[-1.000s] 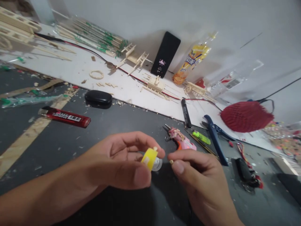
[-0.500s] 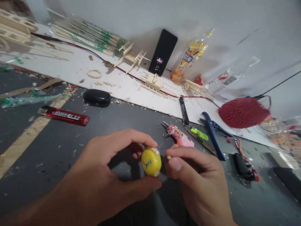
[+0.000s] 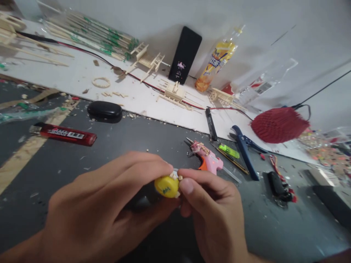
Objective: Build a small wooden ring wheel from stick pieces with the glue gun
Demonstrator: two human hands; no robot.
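My left hand (image 3: 109, 201) is closed around a yellow bottle cap (image 3: 166, 187) with dark print on its face, thumb below and fingers above. Small pale wooden pieces sit along the cap's right rim. Between the thumb and forefinger of my right hand (image 3: 216, 204) is a short wooden stick piece (image 3: 180, 178), its end against or very close to the rim. Just beyond my right hand lies a pink glue gun (image 3: 207, 157) with an orange trigger and a clear glue stick poking out behind.
A red lighter (image 3: 68, 134) and black case (image 3: 104, 110) lie to the left. Wooden cart models (image 3: 174, 91), a leaning phone (image 3: 185, 54) and a drink bottle (image 3: 216, 62) line the wall. Blue cutters (image 3: 245, 151), a green highlighter (image 3: 229, 150) and keys (image 3: 279, 186) lie right.
My right hand has moved left, bringing the stick piece from a gap away up to the cap's rim. The cap has shifted slightly left, and the view has moved a little.
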